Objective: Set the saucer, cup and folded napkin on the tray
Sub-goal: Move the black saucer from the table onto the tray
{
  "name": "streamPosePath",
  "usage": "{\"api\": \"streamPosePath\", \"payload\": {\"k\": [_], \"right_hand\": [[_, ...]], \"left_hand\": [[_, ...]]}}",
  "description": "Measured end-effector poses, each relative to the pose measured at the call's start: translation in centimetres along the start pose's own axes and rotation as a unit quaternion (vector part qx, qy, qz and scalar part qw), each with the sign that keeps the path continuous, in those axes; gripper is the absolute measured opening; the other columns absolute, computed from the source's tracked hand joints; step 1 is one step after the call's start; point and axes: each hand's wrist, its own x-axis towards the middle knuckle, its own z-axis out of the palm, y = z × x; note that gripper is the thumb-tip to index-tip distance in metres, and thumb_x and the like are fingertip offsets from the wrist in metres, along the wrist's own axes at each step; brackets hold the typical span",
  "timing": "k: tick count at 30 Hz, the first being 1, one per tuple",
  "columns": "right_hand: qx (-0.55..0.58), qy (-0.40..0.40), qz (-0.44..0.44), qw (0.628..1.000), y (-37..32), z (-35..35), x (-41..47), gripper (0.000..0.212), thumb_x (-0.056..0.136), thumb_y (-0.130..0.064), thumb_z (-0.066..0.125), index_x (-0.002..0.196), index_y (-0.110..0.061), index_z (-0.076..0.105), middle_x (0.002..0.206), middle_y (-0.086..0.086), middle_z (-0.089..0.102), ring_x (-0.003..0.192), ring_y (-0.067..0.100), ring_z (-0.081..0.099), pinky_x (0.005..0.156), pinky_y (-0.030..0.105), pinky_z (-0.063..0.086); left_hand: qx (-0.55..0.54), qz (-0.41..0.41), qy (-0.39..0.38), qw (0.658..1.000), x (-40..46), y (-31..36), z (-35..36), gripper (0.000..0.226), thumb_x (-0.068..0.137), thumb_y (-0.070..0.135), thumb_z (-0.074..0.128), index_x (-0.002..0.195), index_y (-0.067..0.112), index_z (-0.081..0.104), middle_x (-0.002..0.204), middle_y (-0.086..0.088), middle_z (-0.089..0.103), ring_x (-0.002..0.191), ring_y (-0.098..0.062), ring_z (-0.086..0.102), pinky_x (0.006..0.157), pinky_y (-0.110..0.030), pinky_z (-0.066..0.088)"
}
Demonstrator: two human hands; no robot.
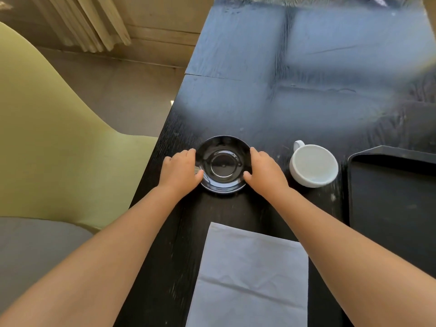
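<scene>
A glossy black saucer (pixel 223 164) rests on the dark wooden table. My left hand (pixel 180 171) grips its left rim and my right hand (pixel 264 172) grips its right rim, thumbs at the near edge. To the right of the saucer stands a white cup (pixel 313 165), upright and empty, its handle pointing away. A black tray (pixel 391 208) lies at the right edge of the view, with nothing on it. A pale grey napkin (pixel 250 277) lies flat on the table between my forearms, near me.
The table's (pixel 236 102) left edge runs diagonally just left of my left hand. Beyond it stand a yellow-green chair (pixel 47 138) with a grey seat and a curtain (pixel 94 24) farther back.
</scene>
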Motion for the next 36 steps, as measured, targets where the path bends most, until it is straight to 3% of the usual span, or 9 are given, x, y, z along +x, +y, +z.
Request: {"api": "streamPosePath", "payload": {"k": [6, 11, 13, 15, 20, 24, 28, 32, 36], "right_hand": [[0.176, 0.03, 0.046, 0.983, 0.4, 0.8, -2.4, 0.044, 0.081, -0.002, 0.062, 0.123, -0.011, 0.051, 0.115, 0.015, 0.061, 0.105, 0.031, 0.056, 0.089, 0.041, 0.049], [0.24, 0.096, 0.027, 0.966, 1.3, -0.4, -8.0, 0.053, 0.078, 0.007, 0.057, 0.128, -0.011, 0.053, 0.077, -0.003, 0.051, 0.08, 0.017, 0.048, 0.076, 0.032, 0.044], [0.27, 0.12, 0.049, 0.954, 2.3, -1.5, -10.6, 0.058, 0.079, 0.004, 0.06, 0.133, -0.013, 0.05, 0.082, -0.002, 0.055, 0.072, 0.014, 0.049, 0.074, 0.022, 0.04], [0.317, 0.148, 0.08, 0.933, 3.7, -3.0, -13.3, 0.059, 0.081, 0.001, 0.063, 0.135, -0.018, 0.048, 0.094, -0.006, 0.06, 0.072, 0.009, 0.056, 0.069, 0.01, 0.041], [0.41, 0.216, 0.129, 0.877, 8.9, -7.6, -18.2, 0.048, 0.082, 0.003, 0.064, 0.125, -0.02, 0.058, 0.093, -0.025, 0.06, 0.073, -0.007, 0.06, 0.068, 0.0, 0.047], [0.442, 0.226, 0.153, 0.855, 14.6, -10.8, -19.9, 0.046, 0.081, 0.003, 0.065, 0.114, -0.028, 0.064, 0.102, -0.017, 0.069, 0.081, 0.002, 0.067, 0.077, 0.018, 0.053], [0.451, 0.195, 0.156, 0.857, 20.6, -13.0, -19.9, 0.053, 0.082, 0.008, 0.06, 0.1, -0.041, 0.065, 0.095, -0.022, 0.071, 0.077, 0.0, 0.068, 0.065, 0.013, 0.056], [0.46, 0.189, 0.173, 0.85, 25.8, -12.8, -18.0, 0.049, 0.083, 0.015, 0.056, 0.117, -0.019, 0.063, 0.096, -0.015, 0.068, 0.073, -0.006, 0.067, 0.054, 0.007, 0.051], [0.484, 0.166, 0.196, 0.836, 29.1, -11.7, -15.5, 0.046, 0.084, 0.013, 0.056, 0.123, -0.011, 0.06, 0.108, 0.001, 0.067, 0.086, 0.0, 0.064, 0.058, 0.009, 0.054]], "left_hand": [[-0.237, -0.123, -0.018, 0.963, -2.2, 1.7, 0.2, 0.029, 0.084, 0.005, 0.063, 0.111, 0.008, 0.056, 0.108, -0.012, 0.058, 0.086, -0.017, 0.054, 0.07, -0.026, 0.042], [-0.359, -0.156, -0.003, 0.92, -6.2, 3.1, -1.5, 0.033, 0.087, 0.001, 0.055, 0.116, 0.017, 0.06, 0.105, -0.001, 0.063, 0.089, -0.012, 0.059, 0.074, -0.024, 0.048], [-0.408, -0.151, -0.004, 0.901, -8.1, 4.4, -2.9, 0.035, 0.089, 0.004, 0.056, 0.114, 0.028, 0.061, 0.099, 0.005, 0.065, 0.081, -0.009, 0.066, 0.069, -0.025, 0.056], [-0.463, -0.137, -0.002, 0.876, -9.8, 6.6, -4.5, 0.038, 0.088, 0.005, 0.059, 0.106, 0.038, 0.06, 0.092, 0.014, 0.066, 0.077, 0.001, 0.067, 0.058, -0.013, 0.054], [-0.568, -0.129, -0.027, 0.813, -11.4, 14.1, -6.5, 0.048, 0.082, -0.005, 0.061, 0.078, 0.043, 0.066, 0.07, 0.025, 0.072, 0.072, 0.007, 0.067, 0.054, -0.006, 0.048], [-0.58, -0.111, -0.055, 0.805, -10.6, 20.5, -5.2, 0.052, 0.079, -0.009, 0.057, 0.079, 0.042, 0.069, 0.075, 0.02, 0.074, 0.078, 0.001, 0.069, 0.059, -0.01, 0.052], [-0.597, -0.132, -0.081, 0.787, -8.9, 26.2, -2.6, 0.038, 0.084, -0.005, 0.057, 0.106, 0.023, 0.07, 0.093, 0.003, 0.074, 0.082, -0.009, 0.071, 0.065, -0.019, 0.058], [-0.577, -0.137, -0.078, 0.801, -6.6, 30.5, 0.1, 0.038, 0.084, -0.006, 0.056, 0.111, 0.016, 0.069, 0.091, 0.002, 0.073, 0.084, -0.011, 0.071, 0.068, -0.021, 0.059], [-0.541, -0.15, -0.046, 0.826, -5.0, 32.7, 2.0, 0.034, 0.08, -0.001, 0.059, 0.108, 0.016, 0.071, 0.09, -0.003, 0.074, 0.087, -0.016, 0.07, 0.082, -0.039, 0.059]]}}
